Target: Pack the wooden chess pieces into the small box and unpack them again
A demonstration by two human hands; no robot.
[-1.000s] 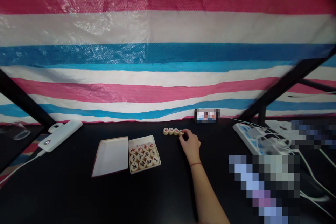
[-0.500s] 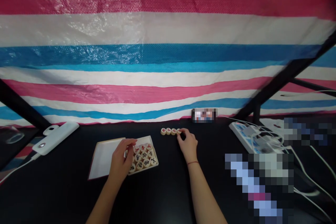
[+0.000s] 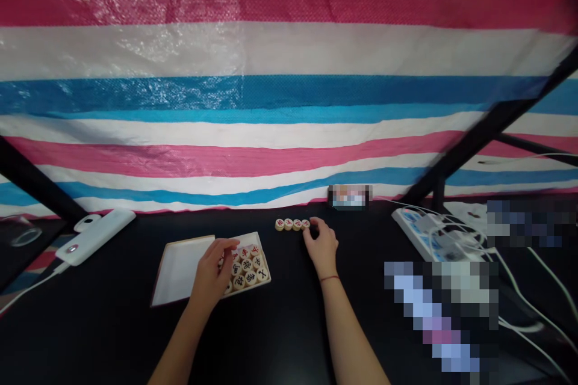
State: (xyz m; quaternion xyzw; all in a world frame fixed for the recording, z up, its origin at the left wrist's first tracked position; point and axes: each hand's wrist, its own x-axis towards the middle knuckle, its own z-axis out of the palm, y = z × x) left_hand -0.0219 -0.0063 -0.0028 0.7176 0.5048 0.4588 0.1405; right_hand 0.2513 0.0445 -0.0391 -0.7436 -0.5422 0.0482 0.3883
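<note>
An open white box (image 3: 265, 255) holds several round Chinese chess pieces (image 3: 246, 264) with red and black characters. My left hand (image 3: 213, 267) is over the left part of this box, thumb and fingers apart above the pieces, hiding some of them. Farther back on the table, several red-marked pieces (image 3: 288, 224) lie in a short row. At the right end of that row, my right hand (image 3: 322, 246) has its thumb and index finger around the last Chinese chess piece (image 3: 306, 224), which lies against its neighbour.
The white-lined box lid (image 3: 180, 271) lies left of the box. A white device (image 3: 102, 237) with a cable is at far left. On the right are a power strip (image 3: 413, 231), tangled cables and blurred items. A blurred phone-like object (image 3: 350, 197) stands at the back before striped sheeting.
My left fingers have shifted slightly right over the pieces in the box. My right hand stays by the row's right-hand piece, its fingers slightly shifted. The whole view has moved slightly.
</note>
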